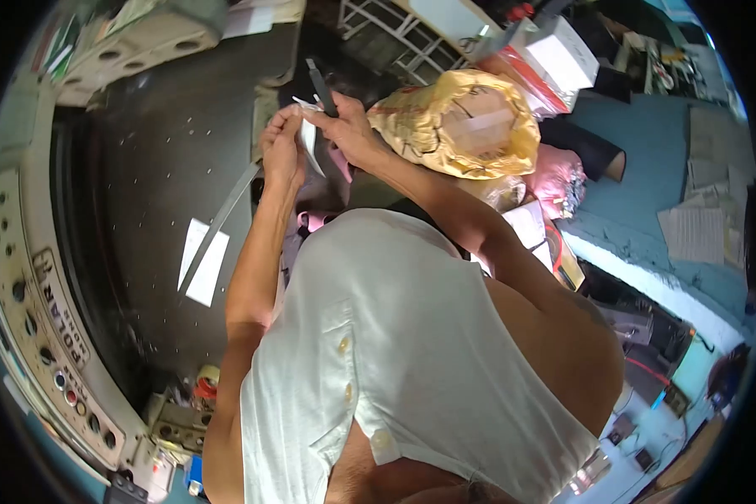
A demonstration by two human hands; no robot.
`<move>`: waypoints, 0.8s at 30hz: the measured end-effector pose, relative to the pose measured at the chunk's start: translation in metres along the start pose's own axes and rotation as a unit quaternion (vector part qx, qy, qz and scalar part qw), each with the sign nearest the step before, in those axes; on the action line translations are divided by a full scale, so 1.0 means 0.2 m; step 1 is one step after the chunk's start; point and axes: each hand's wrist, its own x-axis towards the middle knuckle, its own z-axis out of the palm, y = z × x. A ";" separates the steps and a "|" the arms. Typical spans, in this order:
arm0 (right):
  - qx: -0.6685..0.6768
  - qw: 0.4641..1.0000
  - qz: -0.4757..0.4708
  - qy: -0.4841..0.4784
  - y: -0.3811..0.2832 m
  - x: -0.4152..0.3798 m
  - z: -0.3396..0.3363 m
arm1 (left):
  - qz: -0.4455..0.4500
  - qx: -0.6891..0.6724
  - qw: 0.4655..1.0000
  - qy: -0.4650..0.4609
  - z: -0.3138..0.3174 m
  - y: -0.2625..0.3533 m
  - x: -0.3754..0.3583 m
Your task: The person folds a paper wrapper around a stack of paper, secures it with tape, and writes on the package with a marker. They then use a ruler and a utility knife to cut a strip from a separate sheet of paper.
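Observation:
My left hand [283, 143] pinches a narrow white paper strip [310, 147] near the edge of the dark machine table [143, 176]. The strip hangs down curled between my hands. My right hand [346, 132] meets it at the strip's upper end and grips a dark, slim tool like a utility knife [321, 89], its tip pointing up and away. Below my left hand, a long metal ruler [220, 225] lies on the table, crossing a white sheet of paper [203, 267].
A yellow sack [433, 126] with an open top stands right of my right hand, beside a pink bag [554, 181]. White boxes [554, 63] sit behind it. A control panel [46, 319] with knobs lines the left. Papers [695, 227] lie on the blue surface [630, 197] at right.

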 end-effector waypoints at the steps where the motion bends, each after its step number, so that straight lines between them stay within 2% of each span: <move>1: -0.013 0.999 0.004 0.032 0.00 -0.01 -0.11 | -0.029 0.019 0.999 -0.004 0.04 -0.05 0.01; 2: -0.023 0.998 0.009 0.058 0.03 -0.01 -0.22 | -0.057 0.102 0.993 0.022 0.07 -0.09 0.03; 3: -0.088 0.990 -0.013 0.108 0.22 0.06 -0.41 | -0.016 0.177 0.984 0.026 0.11 -0.10 0.03; 4: -0.043 0.986 -0.017 0.161 0.36 0.10 -0.62 | 0.025 0.252 0.967 0.036 0.13 -0.10 0.03; 5: -0.200 0.951 -0.005 0.235 0.54 0.15 -0.91 | 0.065 0.302 0.951 0.029 0.11 -0.10 0.03; 6: -0.230 0.932 -0.102 0.261 0.57 0.12 -1.17 | 0.106 0.352 0.930 0.027 0.04 -0.09 0.03; 7: -0.144 0.938 -0.107 0.296 0.99 0.23 -1.62 | 0.146 0.403 0.903 0.028 -0.02 -0.07 0.05; 8: -0.279 0.895 -0.085 0.339 0.88 0.24 -1.76 | 0.136 0.418 0.896 0.063 -0.09 -0.04 0.06; 10: -0.430 0.832 -0.011 0.351 0.83 0.23 -2.01 | 0.091 0.456 0.873 0.149 -0.27 0.03 -0.10; 11: -0.481 0.808 0.026 0.338 0.84 0.23 -2.11 | 0.108 0.500 0.843 0.170 -0.35 0.05 -0.18; 12: -0.520 0.789 0.061 0.322 0.86 0.23 -2.18 | 0.116 0.598 0.768 0.198 -0.43 0.09 -0.28; 13: -0.557 0.764 0.103 0.309 0.87 0.20 -2.26 | 0.124 0.622 0.738 0.231 -0.50 0.12 -0.38; 14: -0.589 0.733 0.144 0.307 0.83 0.19 -2.26 | 0.105 0.628 0.723 0.268 -0.62 0.15 -0.46; 15: -0.621 0.690 0.192 0.319 0.70 0.17 -2.17 | 0.128 0.693 0.659 0.263 -0.74 0.20 -0.56; 16: -0.645 0.648 0.229 0.336 0.57 0.14 -2.07 | 0.120 0.711 0.630 0.289 -0.85 0.24 -0.66; 17: -0.656 0.639 0.225 0.332 0.44 0.14 -1.89 | 0.080 0.775 0.531 0.334 -0.92 0.33 -0.86; 18: -0.650 0.664 0.172 0.326 0.38 0.16 -1.86 | 0.031 0.785 0.510 0.349 -0.94 0.37 -0.93; 20: -0.570 0.792 -0.120 0.183 0.54 0.35 -1.83 | -0.001 0.803 0.493 0.336 -1.00 0.40 -1.00; 21: -0.502 0.819 -0.260 0.101 0.60 0.40 -1.80 | -0.033 0.801 0.491 0.342 -1.05 0.42 -1.02; 22: -0.469 0.823 -0.317 0.059 0.54 0.48 -1.56 | -0.064 0.797 0.490 0.347 -1.09 0.44 -1.03; 23: -0.521 0.791 -0.319 -0.028 0.55 0.58 -1.34 | -0.081 0.795 0.491 0.347 -1.13 0.46 -1.04; 24: -0.515 0.789 -0.306 -0.136 0.44 0.56 -1.02 | -0.104 0.787 0.496 0.351 -1.20 0.47 -1.04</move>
